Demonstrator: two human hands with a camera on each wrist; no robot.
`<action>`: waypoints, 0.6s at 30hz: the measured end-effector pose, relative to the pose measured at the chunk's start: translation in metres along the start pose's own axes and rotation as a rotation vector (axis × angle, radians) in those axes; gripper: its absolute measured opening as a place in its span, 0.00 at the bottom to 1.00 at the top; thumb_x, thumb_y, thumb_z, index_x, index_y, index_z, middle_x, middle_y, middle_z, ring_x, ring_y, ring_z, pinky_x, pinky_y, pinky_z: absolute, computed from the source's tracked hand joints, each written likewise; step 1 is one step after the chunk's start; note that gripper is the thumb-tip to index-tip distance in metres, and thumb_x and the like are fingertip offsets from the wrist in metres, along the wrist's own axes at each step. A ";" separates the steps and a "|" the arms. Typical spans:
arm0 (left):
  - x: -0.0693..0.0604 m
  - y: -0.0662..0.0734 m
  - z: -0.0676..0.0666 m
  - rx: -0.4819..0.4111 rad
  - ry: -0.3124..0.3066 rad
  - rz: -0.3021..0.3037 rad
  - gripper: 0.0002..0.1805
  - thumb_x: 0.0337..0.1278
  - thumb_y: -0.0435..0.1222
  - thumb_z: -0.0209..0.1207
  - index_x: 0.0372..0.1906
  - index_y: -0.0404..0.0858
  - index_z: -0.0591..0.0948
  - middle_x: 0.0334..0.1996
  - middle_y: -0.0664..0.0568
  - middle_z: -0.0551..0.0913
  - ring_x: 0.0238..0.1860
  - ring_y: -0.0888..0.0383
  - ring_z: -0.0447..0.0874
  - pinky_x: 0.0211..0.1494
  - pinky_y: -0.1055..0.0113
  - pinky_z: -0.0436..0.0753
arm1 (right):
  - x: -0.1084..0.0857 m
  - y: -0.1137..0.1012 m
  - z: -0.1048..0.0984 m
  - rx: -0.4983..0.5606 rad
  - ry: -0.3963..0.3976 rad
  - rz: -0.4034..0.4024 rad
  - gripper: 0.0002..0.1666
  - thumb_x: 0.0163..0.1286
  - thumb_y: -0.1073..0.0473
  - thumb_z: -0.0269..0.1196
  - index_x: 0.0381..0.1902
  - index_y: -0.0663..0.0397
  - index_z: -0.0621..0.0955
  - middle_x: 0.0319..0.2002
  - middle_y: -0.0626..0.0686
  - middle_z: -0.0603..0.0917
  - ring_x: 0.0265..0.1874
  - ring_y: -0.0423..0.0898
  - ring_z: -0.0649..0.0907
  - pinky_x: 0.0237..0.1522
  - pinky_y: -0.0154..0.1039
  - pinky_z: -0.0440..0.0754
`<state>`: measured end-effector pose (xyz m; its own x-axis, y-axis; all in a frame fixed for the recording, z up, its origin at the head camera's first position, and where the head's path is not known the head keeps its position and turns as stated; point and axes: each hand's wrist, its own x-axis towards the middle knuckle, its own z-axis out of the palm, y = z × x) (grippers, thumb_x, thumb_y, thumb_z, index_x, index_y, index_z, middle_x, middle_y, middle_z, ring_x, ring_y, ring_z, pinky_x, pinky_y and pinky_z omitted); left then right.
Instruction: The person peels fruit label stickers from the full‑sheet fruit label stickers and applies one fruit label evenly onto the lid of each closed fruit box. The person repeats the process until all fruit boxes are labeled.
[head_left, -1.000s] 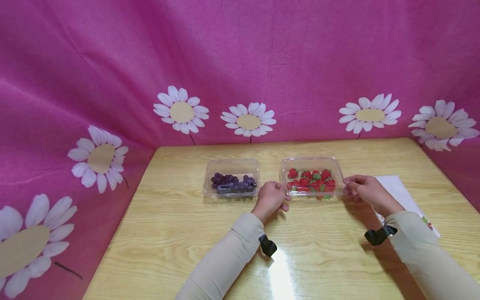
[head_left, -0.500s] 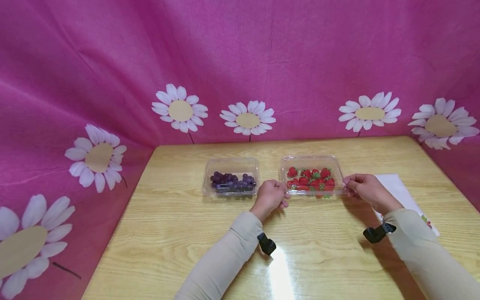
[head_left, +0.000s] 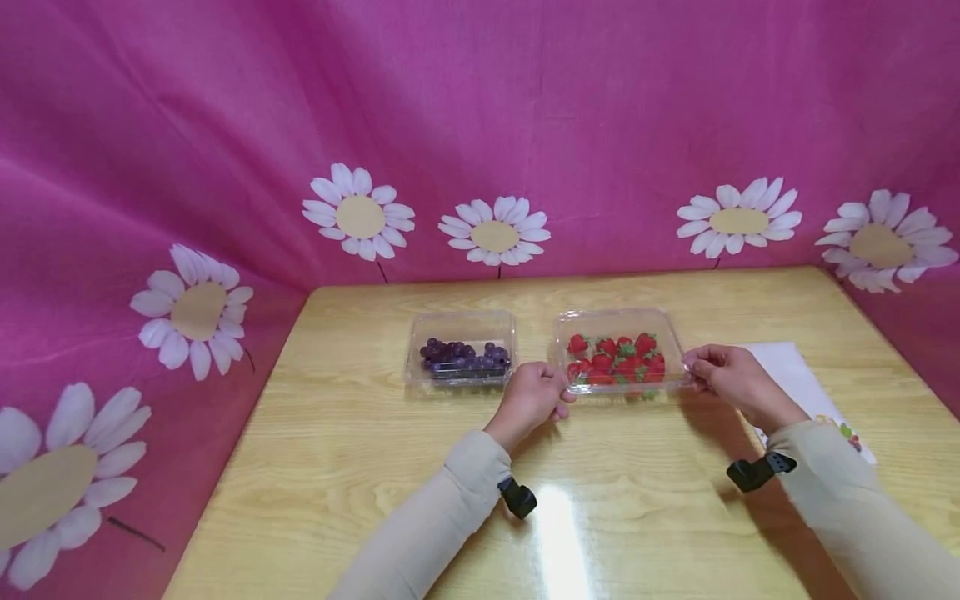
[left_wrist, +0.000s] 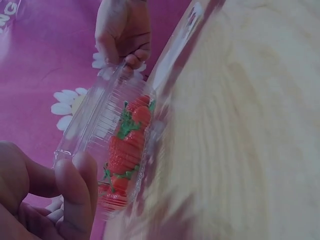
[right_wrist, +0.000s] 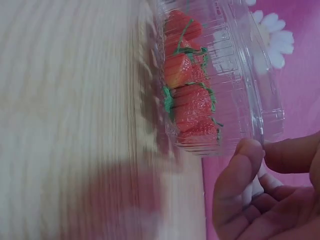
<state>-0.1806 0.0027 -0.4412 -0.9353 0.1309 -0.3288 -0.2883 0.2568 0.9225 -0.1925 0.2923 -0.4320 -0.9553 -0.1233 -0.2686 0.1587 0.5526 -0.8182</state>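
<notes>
A clear plastic box of strawberries (head_left: 626, 362) is on the table between both hands, its lid over the fruit. My right hand (head_left: 731, 379) pinches the box's right front corner between thumb and fingers; the right wrist view shows that pinch on the rim (right_wrist: 255, 115). At the left front corner my left hand (head_left: 534, 398) has thumb and fingers curled at the rim. In the left wrist view, the left fingers (left_wrist: 75, 195) are close against the box edge, with strawberries (left_wrist: 125, 155) visible through the ribbed wall.
A second clear box (head_left: 462, 321) with dark grapes (head_left: 461, 360) stands left of the left hand. A white sheet (head_left: 783, 375) with a small coloured print lies beyond the right hand, partly under the forearm. Pink cloth with daisies (head_left: 495, 236) hangs behind the wooden table (head_left: 337, 467).
My left hand and forearm have shifted slightly left. The strawberry box has moved a little left too, and its strawberries lie slightly differently. The right hand stays at its corner.
</notes>
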 end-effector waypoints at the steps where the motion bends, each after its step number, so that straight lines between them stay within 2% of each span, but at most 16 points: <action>1: -0.003 -0.002 -0.003 0.003 -0.008 0.012 0.11 0.72 0.34 0.52 0.41 0.31 0.81 0.28 0.48 0.87 0.17 0.63 0.78 0.22 0.74 0.78 | -0.002 -0.002 0.002 -0.004 -0.002 -0.006 0.22 0.80 0.60 0.44 0.57 0.78 0.70 0.31 0.45 0.79 0.29 0.35 0.78 0.36 0.35 0.84; 4: -0.015 -0.007 -0.013 0.007 -0.030 0.035 0.10 0.72 0.34 0.53 0.39 0.31 0.81 0.28 0.46 0.87 0.18 0.63 0.79 0.24 0.73 0.80 | -0.009 -0.008 0.009 -0.002 -0.010 -0.038 0.21 0.80 0.62 0.45 0.56 0.78 0.71 0.32 0.46 0.79 0.30 0.36 0.78 0.36 0.36 0.84; 10: -0.036 -0.012 -0.028 0.015 -0.062 0.037 0.09 0.72 0.34 0.53 0.38 0.31 0.80 0.29 0.46 0.87 0.18 0.61 0.80 0.25 0.72 0.81 | -0.023 -0.011 0.024 0.035 -0.019 -0.066 0.18 0.79 0.64 0.46 0.54 0.76 0.72 0.31 0.46 0.78 0.29 0.36 0.77 0.34 0.36 0.83; 18: -0.065 -0.022 -0.041 0.097 -0.100 0.029 0.10 0.71 0.37 0.54 0.37 0.35 0.80 0.30 0.44 0.89 0.18 0.64 0.79 0.22 0.71 0.79 | -0.045 -0.011 0.040 0.059 -0.053 -0.104 0.15 0.77 0.66 0.48 0.51 0.76 0.73 0.28 0.47 0.77 0.27 0.35 0.76 0.31 0.36 0.82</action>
<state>-0.1221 -0.0506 -0.4318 -0.9167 0.2328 -0.3248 -0.2354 0.3421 0.9097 -0.1412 0.2589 -0.4308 -0.9530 -0.2216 -0.2064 0.0757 0.4856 -0.8709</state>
